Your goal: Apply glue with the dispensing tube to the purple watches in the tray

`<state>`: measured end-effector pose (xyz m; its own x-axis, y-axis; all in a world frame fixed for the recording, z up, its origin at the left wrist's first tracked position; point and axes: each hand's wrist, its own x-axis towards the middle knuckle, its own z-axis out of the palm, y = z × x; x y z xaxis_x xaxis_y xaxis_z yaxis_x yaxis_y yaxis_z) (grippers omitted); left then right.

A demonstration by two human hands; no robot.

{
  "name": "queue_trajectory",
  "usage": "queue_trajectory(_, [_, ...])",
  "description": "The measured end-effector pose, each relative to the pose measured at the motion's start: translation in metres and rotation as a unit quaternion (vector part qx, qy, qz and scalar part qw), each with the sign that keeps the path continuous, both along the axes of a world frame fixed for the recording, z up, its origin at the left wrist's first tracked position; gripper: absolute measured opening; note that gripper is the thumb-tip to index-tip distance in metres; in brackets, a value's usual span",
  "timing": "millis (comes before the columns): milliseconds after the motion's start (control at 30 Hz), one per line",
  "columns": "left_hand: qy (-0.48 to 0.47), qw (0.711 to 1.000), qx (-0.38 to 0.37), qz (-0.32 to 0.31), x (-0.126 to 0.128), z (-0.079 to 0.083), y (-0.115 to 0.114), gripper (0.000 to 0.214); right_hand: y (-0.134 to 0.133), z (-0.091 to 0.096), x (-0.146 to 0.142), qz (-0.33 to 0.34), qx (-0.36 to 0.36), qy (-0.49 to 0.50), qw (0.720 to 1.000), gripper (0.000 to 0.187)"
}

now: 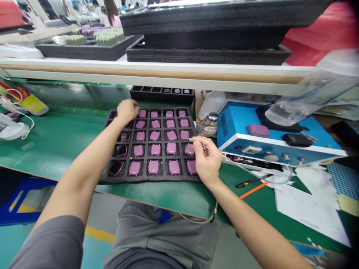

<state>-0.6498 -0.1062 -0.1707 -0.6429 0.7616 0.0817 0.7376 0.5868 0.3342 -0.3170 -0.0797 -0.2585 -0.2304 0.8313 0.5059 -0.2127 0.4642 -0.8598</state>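
Note:
A black foam tray [147, 180] lies on the green bench, its compartments holding rows of purple watch cases [155, 150]. Down its left column sit pieces with dark glassy faces, such as a watch [116, 168] in the near corner. My left hand [127, 111] is at the tray's far left corner, fingers curled down; what they grip is hidden. Over the right column, my right hand [206, 157] pinches a slim pen-like tool [191, 139], its tip pointing left above the watch cases. A clear tube [238, 164] trails from that hand toward the blue box.
Right of the tray stand a glass jar [208, 125] with a metal lid and a blue control box [228, 130], with a loose purple case [258, 130] on top. Papers [311, 209] lie nearer. Behind are a narrow black tray [162, 95] and a shelf rail [157, 74].

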Motion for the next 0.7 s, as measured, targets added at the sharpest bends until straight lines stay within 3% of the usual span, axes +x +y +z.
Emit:
queue_trajectory(100, [0.077, 0.993, -0.087, -0.007, 0.012, -0.008, 0.022, 0.044, 0.000, -0.001, 0.000, -0.001, 0.001, -0.004, 1.000, 0.019])
queue_trajectory(233, [0.090, 0.989, -0.121, -0.001, 0.018, -0.005, 0.033, 0.048, 0.001, -0.002, 0.001, 0.003, 0.004, -0.005, 1.000, 0.020])
queue_trajectory(300, [0.095, 0.987, -0.131, 0.004, 0.013, 0.001, 0.020, 0.051, 0.000, -0.001, 0.001, 0.001, 0.006, -0.003, 1.000, 0.020])
queue_trajectory(400, [0.139, 0.982, -0.122, 0.023, 0.008, 0.008, -0.020, 0.050, -0.001, 0.002, 0.001, -0.010, 0.014, -0.006, 1.000, 0.020])
queue_trajectory(533, [0.166, 0.970, -0.170, 0.044, 0.018, 0.004, -0.070, 0.046, -0.001, 0.003, 0.002, -0.002, 0.032, -0.018, 0.999, 0.018])
queue_trajectory(600, [0.179, 0.965, -0.186, 0.048, 0.025, -0.001, -0.075, 0.050, -0.001, 0.001, 0.002, -0.001, 0.019, -0.022, 1.000, 0.021])
queue_trajectory(700, [0.182, 0.964, -0.189, 0.048, 0.028, 0.002, -0.064, 0.045, 0.001, -0.003, 0.001, -0.007, -0.002, -0.020, 1.000, 0.027])
